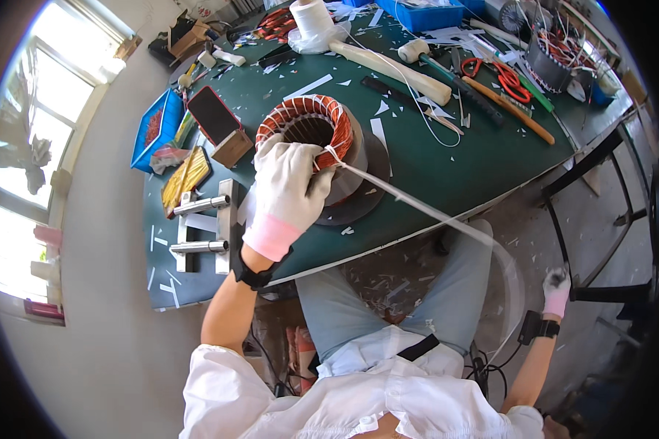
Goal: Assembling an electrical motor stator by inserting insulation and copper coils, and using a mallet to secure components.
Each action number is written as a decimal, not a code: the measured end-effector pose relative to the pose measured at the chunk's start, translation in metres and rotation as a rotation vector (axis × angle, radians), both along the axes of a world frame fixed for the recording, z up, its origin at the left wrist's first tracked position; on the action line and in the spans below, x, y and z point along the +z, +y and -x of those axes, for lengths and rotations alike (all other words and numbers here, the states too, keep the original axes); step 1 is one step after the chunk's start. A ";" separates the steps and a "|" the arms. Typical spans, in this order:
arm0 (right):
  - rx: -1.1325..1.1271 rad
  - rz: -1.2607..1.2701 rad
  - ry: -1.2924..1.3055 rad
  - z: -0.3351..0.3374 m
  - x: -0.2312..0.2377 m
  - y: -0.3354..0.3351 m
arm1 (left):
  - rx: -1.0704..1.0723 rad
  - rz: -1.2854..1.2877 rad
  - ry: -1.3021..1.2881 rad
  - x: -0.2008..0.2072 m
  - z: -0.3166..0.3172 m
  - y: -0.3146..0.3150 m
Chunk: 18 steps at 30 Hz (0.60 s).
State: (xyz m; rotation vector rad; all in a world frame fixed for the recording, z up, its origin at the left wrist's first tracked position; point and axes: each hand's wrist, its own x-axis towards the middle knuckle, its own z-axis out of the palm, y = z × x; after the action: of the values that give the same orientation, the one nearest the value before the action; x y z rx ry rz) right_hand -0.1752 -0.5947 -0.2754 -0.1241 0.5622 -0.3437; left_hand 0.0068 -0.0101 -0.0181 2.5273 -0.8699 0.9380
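On the green table stands a motor stator, a grey metal ring with copper-red coil windings laced round with white cord. My left hand, in a white glove with a pink cuff, curls over the near left rim of the windings and grips it. From a knot at the rim, a white lacing cord runs right over the table edge, then sags in a blurred loop beside my knee. Far out to the right, my right hand, gloved too, has its fingers drawn together; what they hold is too small to make out.
A dark round base sits under the stator. Left of it are a metal bracket, a phone on a wooden block and a blue tray. Mallets, red scissors and a cord spool lie behind. A black chair frame stands right.
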 end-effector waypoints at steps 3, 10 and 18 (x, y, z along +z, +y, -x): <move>0.075 0.819 0.202 -0.036 0.078 0.100 | 0.015 -0.059 0.082 0.012 0.006 0.010; 1.285 1.034 -0.472 -0.118 0.212 0.362 | 0.141 -0.197 0.139 0.012 0.017 0.008; 0.420 -0.319 -0.265 -0.117 0.182 0.352 | 0.137 -0.116 0.099 0.011 0.021 0.008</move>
State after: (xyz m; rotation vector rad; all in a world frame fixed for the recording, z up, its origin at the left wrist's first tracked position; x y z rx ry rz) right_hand -0.0585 -0.2424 -0.0938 0.1106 0.3108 0.1399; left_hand -0.0146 -0.0022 -0.0070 2.7368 -0.7499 0.8153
